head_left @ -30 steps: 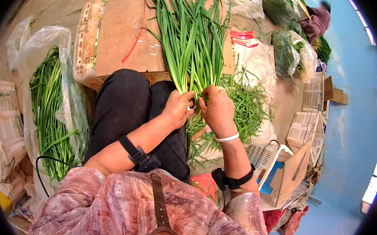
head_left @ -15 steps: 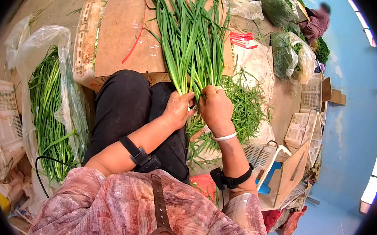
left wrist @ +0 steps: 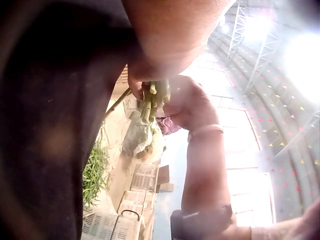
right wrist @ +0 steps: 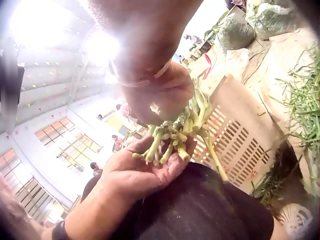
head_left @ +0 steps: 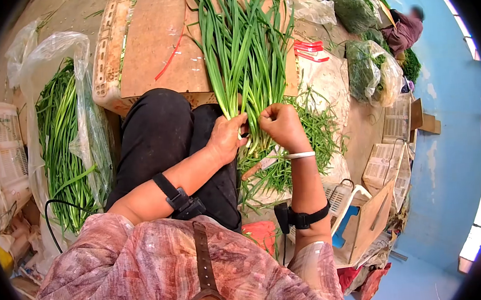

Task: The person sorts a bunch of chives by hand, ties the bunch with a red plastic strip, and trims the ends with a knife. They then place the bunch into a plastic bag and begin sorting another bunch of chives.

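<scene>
A bunch of long, flat-leaved greens [head_left: 248,54] lies over a brown board [head_left: 152,50], its pale stalk ends toward the person. My left hand [head_left: 228,137] grips the bunch near these ends; in the right wrist view the cut stalks [right wrist: 167,145] rest over its palm and fingers. At the right side of the stalks is my right hand [head_left: 284,127], its fingers curled and thumb and fingertips pinched at the outer stalks. A small pale spot shows between its fingers in the right wrist view. One stalk hangs apart from the others there.
Loose trimmings [head_left: 317,133] cover the sheet at right, with a wooden-handled blade [head_left: 257,168] on them. A plastic bag of greens [head_left: 62,146] stands at left. Red ties [head_left: 310,50] lie beside the board. White crates [head_left: 384,165] line the right side; another person [head_left: 405,30] is farther back.
My right hand has shifted a little to the right and turned, uncovering more of the stalk ends. My left hand keeps its place and grip.
</scene>
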{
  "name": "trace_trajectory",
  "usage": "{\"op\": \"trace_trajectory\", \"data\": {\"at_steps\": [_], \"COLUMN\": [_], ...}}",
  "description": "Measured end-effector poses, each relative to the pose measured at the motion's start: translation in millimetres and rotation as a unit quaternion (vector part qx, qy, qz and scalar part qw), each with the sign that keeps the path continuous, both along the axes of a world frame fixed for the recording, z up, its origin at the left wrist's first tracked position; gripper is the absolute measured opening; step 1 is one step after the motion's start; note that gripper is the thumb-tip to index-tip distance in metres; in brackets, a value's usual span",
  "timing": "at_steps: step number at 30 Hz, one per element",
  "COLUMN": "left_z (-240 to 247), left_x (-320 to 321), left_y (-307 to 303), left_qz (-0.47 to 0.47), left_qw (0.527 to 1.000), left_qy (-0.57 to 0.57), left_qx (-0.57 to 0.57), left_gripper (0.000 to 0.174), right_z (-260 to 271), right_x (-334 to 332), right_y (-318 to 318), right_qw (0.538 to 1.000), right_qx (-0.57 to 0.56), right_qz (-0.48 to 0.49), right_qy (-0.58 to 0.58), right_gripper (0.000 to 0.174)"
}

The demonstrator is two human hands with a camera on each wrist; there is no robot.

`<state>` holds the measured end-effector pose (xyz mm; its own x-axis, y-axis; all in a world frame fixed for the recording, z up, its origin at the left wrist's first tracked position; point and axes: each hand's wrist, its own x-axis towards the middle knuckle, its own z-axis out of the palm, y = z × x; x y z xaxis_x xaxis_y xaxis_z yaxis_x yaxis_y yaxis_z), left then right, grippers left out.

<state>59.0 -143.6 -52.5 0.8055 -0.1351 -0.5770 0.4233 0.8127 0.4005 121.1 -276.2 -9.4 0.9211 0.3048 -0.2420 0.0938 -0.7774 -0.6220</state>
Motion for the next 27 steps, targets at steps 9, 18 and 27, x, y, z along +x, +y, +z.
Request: {"op": "trace_trajectory", "data": {"at_steps": [9, 18, 27], "left_z": [6, -9, -35], "left_x": [0, 2, 6], "left_y": [-2, 6, 4], "left_qz": [0.010, -0.003, -0.016], "left_qw": [0.999, 0.998, 0.982], "left_qy": [-0.037, 0.002, 0.020], "left_qx": [-0.001, -0.057, -0.185], "left_gripper": [0.016, 0.014, 0.006], "right_z": [19, 39, 31], "right_x": [4, -29, -46], "right_y": [-5, -18, -17], "right_qw": [0.974, 0.952, 0.966], "right_qx": [0.204, 0.250, 0.201], "right_qz": [-0.061, -0.173, -0.144], "right_qy": [0.074, 0.041, 0.070], "right_gripper": [0.006, 0.007, 0.013]}}
